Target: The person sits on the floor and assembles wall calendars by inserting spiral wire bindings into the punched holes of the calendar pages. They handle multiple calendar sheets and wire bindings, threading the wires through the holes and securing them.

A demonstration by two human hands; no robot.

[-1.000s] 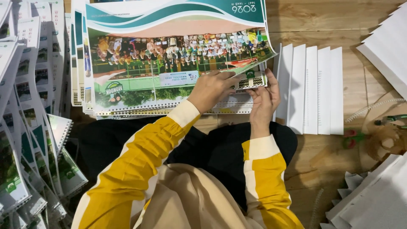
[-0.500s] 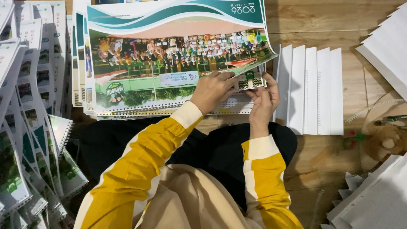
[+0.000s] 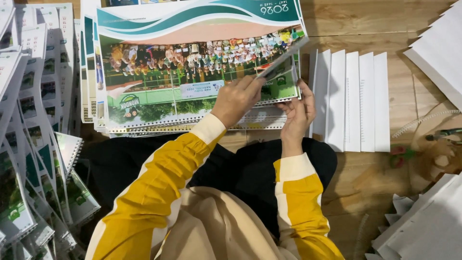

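A stack of large printed calendar sheets (image 3: 159,82) with punched lower edges lies on the wooden floor in front of me. The top sheet shows a group photo and green and teal bands. My left hand (image 3: 238,98) pinches the lower right corner of the top sheet and lifts it off the stack. Just to the right, my right hand (image 3: 297,113) holds the stack's right edge with fingers curled around the sheets under the raised corner. Both arms wear yellow and white sleeves.
Fanned rows of spiral-bound calendars (image 3: 29,144) fill the left side. A row of overlapping white cards (image 3: 351,101) lies right of the stack. More white sheets (image 3: 440,43) sit at the far right, with wire binding and scissors (image 3: 414,144) nearby.
My left hand has raised the top sheet's right corner higher off the stack. My right hand has stayed at the stack's edge.
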